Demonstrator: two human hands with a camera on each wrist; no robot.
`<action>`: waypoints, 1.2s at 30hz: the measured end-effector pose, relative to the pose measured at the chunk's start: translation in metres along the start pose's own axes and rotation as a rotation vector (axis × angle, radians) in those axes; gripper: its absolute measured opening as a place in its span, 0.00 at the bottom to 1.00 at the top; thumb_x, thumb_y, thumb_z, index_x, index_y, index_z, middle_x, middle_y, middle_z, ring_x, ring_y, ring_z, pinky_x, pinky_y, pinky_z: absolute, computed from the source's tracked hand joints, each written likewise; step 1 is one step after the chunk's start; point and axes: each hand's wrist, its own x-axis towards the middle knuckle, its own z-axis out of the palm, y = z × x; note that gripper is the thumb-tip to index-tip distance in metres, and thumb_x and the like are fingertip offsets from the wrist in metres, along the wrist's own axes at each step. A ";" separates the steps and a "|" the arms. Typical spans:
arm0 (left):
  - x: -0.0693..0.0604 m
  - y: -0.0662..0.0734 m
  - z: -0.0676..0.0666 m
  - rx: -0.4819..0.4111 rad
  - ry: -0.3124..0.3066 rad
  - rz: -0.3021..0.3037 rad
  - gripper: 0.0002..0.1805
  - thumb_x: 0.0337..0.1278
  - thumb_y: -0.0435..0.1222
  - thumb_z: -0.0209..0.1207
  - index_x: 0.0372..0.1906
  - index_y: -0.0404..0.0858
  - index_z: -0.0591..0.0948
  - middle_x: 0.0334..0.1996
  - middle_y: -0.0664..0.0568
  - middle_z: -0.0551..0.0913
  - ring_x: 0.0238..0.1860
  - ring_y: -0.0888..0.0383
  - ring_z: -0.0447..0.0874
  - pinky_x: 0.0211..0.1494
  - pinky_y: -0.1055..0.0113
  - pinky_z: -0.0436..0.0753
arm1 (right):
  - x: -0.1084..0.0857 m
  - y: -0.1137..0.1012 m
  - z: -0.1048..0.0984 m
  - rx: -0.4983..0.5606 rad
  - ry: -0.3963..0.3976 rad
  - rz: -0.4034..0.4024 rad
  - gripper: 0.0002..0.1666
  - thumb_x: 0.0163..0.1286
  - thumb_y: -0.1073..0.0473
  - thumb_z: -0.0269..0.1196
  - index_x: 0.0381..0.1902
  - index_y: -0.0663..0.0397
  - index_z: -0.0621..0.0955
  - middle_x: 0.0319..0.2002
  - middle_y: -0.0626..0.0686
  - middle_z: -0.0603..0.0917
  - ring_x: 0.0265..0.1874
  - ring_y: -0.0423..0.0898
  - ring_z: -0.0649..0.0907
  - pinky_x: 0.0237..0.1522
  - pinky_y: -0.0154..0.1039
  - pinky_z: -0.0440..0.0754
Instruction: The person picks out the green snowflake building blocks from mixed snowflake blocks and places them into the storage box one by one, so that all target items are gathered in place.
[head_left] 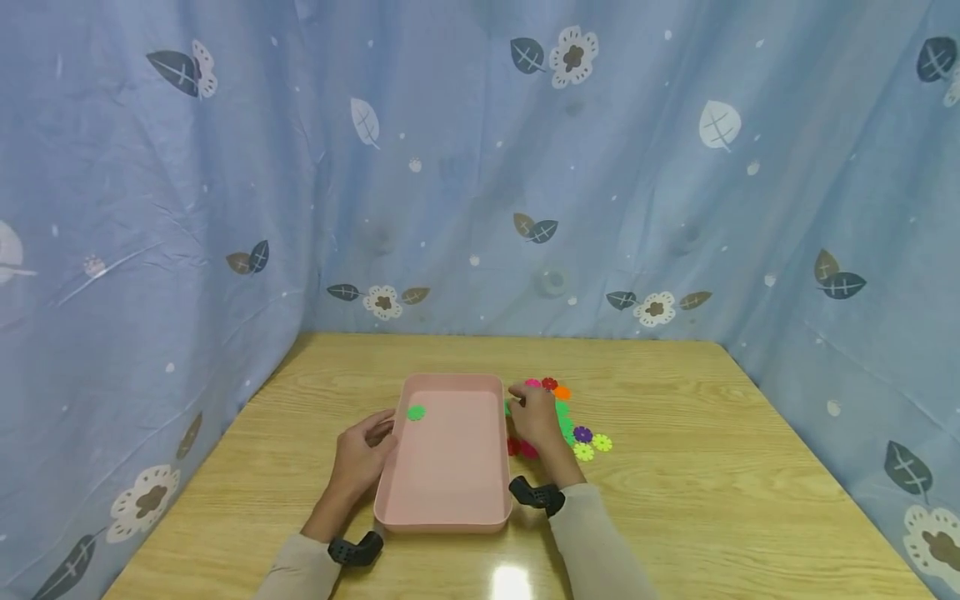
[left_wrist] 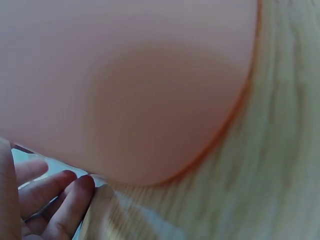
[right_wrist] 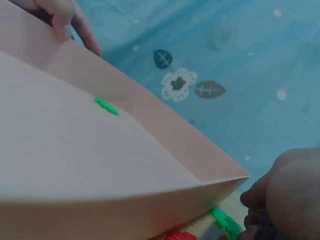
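Observation:
My left hand (head_left: 362,457) holds the left side of a pink tray (head_left: 450,527), thumb at the rim and fingers outside the wall. The left wrist view shows its fingers (left_wrist: 70,202) beside the tray wall (left_wrist: 145,165). One green flower-shaped piece (head_left: 416,412) lies inside the tray near its upper left corner. Just right of the tray, my right hand (head_left: 538,421) is over a group of coloured pieces, its fingers bent. Green pieces (right_wrist: 226,222) lie near its fingertips in the right wrist view; whether it pinches one is hidden.
Pink, red and orange pieces (head_left: 562,392) lie beyond my right hand; purple (head_left: 582,434) and yellow pieces (head_left: 602,442) lie to its right. Red pieces (head_left: 513,447) sit against the tray's right side. A blue patterned curtain (head_left: 465,167) surrounds the wooden table (head_left: 675,467).

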 end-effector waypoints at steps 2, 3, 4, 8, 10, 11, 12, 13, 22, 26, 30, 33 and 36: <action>0.000 -0.001 0.001 -0.006 -0.002 -0.001 0.24 0.61 0.31 0.59 0.64 0.34 0.80 0.53 0.37 0.86 0.54 0.40 0.86 0.56 0.49 0.84 | -0.001 0.001 0.002 -0.012 -0.005 0.006 0.18 0.68 0.69 0.63 0.54 0.70 0.84 0.49 0.66 0.87 0.40 0.55 0.86 0.42 0.50 0.87; 0.000 -0.001 0.001 -0.007 -0.002 -0.002 0.24 0.62 0.31 0.59 0.64 0.34 0.80 0.53 0.37 0.86 0.54 0.40 0.86 0.56 0.49 0.84 | -0.001 0.002 0.003 -0.017 -0.007 0.008 0.18 0.67 0.69 0.63 0.54 0.70 0.84 0.49 0.66 0.87 0.42 0.57 0.86 0.45 0.52 0.87; 0.000 -0.002 0.001 -0.006 0.000 -0.002 0.24 0.62 0.31 0.59 0.64 0.35 0.80 0.53 0.38 0.86 0.54 0.40 0.86 0.56 0.49 0.84 | -0.001 0.002 0.004 -0.017 -0.008 0.013 0.19 0.66 0.69 0.64 0.54 0.70 0.84 0.49 0.66 0.87 0.44 0.59 0.86 0.47 0.54 0.86; 0.000 -0.003 0.001 -0.009 -0.002 -0.001 0.23 0.63 0.31 0.58 0.64 0.35 0.80 0.52 0.38 0.87 0.53 0.41 0.87 0.55 0.50 0.85 | -0.003 0.003 0.009 -0.041 0.002 0.017 0.20 0.64 0.69 0.67 0.54 0.69 0.84 0.49 0.66 0.87 0.49 0.62 0.85 0.52 0.57 0.84; -0.001 -0.003 0.001 -0.015 -0.007 0.000 0.24 0.63 0.30 0.57 0.64 0.35 0.80 0.52 0.38 0.87 0.53 0.41 0.87 0.54 0.51 0.85 | -0.002 0.003 0.011 -0.052 0.013 0.023 0.19 0.63 0.69 0.68 0.52 0.69 0.85 0.48 0.65 0.87 0.48 0.62 0.85 0.51 0.56 0.85; -0.001 -0.002 0.001 -0.018 -0.008 0.000 0.24 0.63 0.30 0.57 0.64 0.35 0.80 0.52 0.38 0.86 0.53 0.41 0.87 0.54 0.51 0.85 | -0.002 0.004 0.012 -0.062 0.017 0.026 0.18 0.62 0.69 0.69 0.51 0.69 0.86 0.48 0.65 0.88 0.48 0.61 0.85 0.51 0.56 0.85; -0.001 -0.002 0.001 -0.020 -0.008 -0.001 0.24 0.63 0.30 0.57 0.64 0.35 0.80 0.52 0.37 0.86 0.53 0.41 0.87 0.53 0.51 0.86 | -0.002 0.004 0.012 -0.068 0.023 0.031 0.18 0.62 0.69 0.69 0.50 0.68 0.86 0.47 0.64 0.88 0.48 0.61 0.86 0.51 0.55 0.85; -0.001 -0.002 0.001 -0.020 -0.008 0.001 0.24 0.63 0.30 0.57 0.64 0.35 0.80 0.52 0.37 0.86 0.53 0.40 0.87 0.53 0.52 0.86 | -0.002 0.003 0.013 -0.069 0.027 0.038 0.17 0.62 0.69 0.70 0.49 0.68 0.86 0.46 0.64 0.88 0.47 0.61 0.86 0.50 0.55 0.85; -0.001 -0.001 0.000 -0.030 -0.010 0.003 0.24 0.63 0.31 0.56 0.64 0.34 0.79 0.52 0.36 0.86 0.54 0.39 0.86 0.53 0.51 0.86 | -0.001 0.002 0.014 -0.033 0.076 0.109 0.15 0.57 0.71 0.71 0.45 0.65 0.88 0.42 0.60 0.88 0.43 0.57 0.85 0.49 0.53 0.86; -0.003 -0.001 -0.002 -0.026 0.001 -0.026 0.25 0.63 0.31 0.56 0.66 0.35 0.78 0.52 0.36 0.86 0.54 0.39 0.86 0.55 0.50 0.85 | -0.001 0.003 0.015 -0.002 0.090 0.072 0.15 0.55 0.72 0.71 0.42 0.62 0.89 0.35 0.57 0.87 0.35 0.53 0.83 0.39 0.49 0.86; -0.003 -0.001 -0.003 -0.031 0.001 -0.034 0.25 0.63 0.31 0.56 0.66 0.34 0.77 0.53 0.36 0.86 0.55 0.39 0.86 0.55 0.52 0.85 | -0.002 0.004 0.014 0.049 0.082 0.067 0.11 0.55 0.69 0.71 0.38 0.59 0.91 0.28 0.53 0.85 0.27 0.48 0.79 0.28 0.41 0.83; -0.002 0.000 -0.002 -0.030 -0.011 -0.021 0.25 0.64 0.31 0.56 0.66 0.34 0.77 0.53 0.35 0.86 0.54 0.39 0.86 0.54 0.53 0.85 | -0.003 0.004 0.010 0.070 0.089 0.087 0.08 0.57 0.66 0.71 0.37 0.58 0.91 0.27 0.52 0.86 0.26 0.47 0.79 0.27 0.39 0.82; -0.002 0.001 0.000 -0.025 -0.013 -0.007 0.25 0.64 0.31 0.56 0.66 0.34 0.77 0.52 0.35 0.86 0.53 0.39 0.86 0.53 0.53 0.86 | -0.002 0.004 0.005 0.076 0.107 0.108 0.07 0.59 0.64 0.71 0.37 0.57 0.91 0.29 0.52 0.86 0.28 0.48 0.81 0.30 0.39 0.82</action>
